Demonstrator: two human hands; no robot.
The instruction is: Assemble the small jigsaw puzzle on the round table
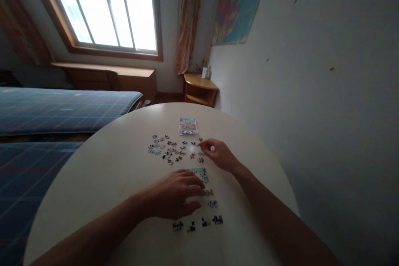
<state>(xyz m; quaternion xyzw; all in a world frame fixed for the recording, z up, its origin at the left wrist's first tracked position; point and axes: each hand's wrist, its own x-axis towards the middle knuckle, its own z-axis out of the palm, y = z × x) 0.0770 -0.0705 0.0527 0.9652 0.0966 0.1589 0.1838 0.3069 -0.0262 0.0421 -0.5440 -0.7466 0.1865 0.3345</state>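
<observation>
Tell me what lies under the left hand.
The left hand partly covers a joined puzzle section, whose far edge shows. A separate piece shows by its fingertips. Anything else beneath is covered and cannot be seen.

The window (pixel 104 8) is flanked by curtains (pixel 188 20), a desk (pixel 137 72) is placed below, and the wall (pixel 305 108) is hung with a poster (pixel 238 6).

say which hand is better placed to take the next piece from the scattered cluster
Likely the right hand: it is at the scattered cluster, while the left hand is farther back, by the joined section.
</observation>
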